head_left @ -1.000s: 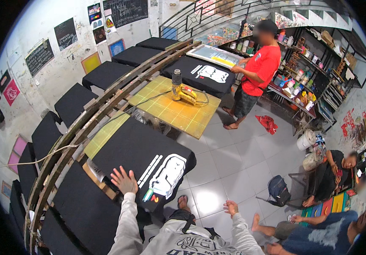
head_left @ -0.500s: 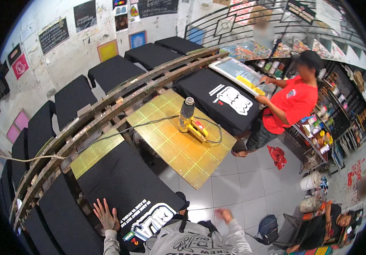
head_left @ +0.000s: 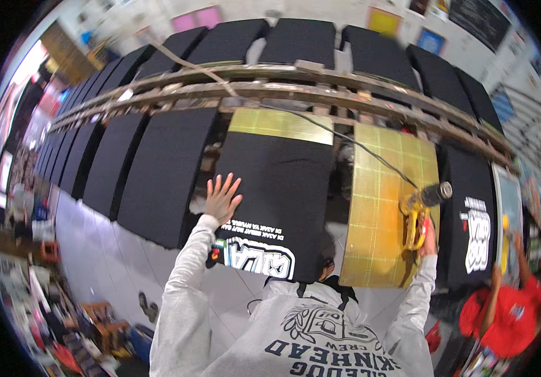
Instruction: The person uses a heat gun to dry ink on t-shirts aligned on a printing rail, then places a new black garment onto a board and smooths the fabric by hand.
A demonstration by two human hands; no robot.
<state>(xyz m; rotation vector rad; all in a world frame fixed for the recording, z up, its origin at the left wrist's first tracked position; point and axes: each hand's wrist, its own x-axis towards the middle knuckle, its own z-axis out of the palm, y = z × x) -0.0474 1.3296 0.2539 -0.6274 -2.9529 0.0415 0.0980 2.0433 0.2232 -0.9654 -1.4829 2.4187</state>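
Here, black-clad boards (head_left: 276, 176) flank wooden rails (head_left: 283, 92) over floor tiles (head_left: 107, 232).

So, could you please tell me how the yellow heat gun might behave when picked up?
The heat gun looks hard-shelled, so it is probably stiff. Its jutting dark barrel could make it unbalanced, and the black cord may drag.

The whitish wall (head_left: 320, 9) bears a dark board (head_left: 481, 24); the tiled floor (head_left: 88, 229) is grey.
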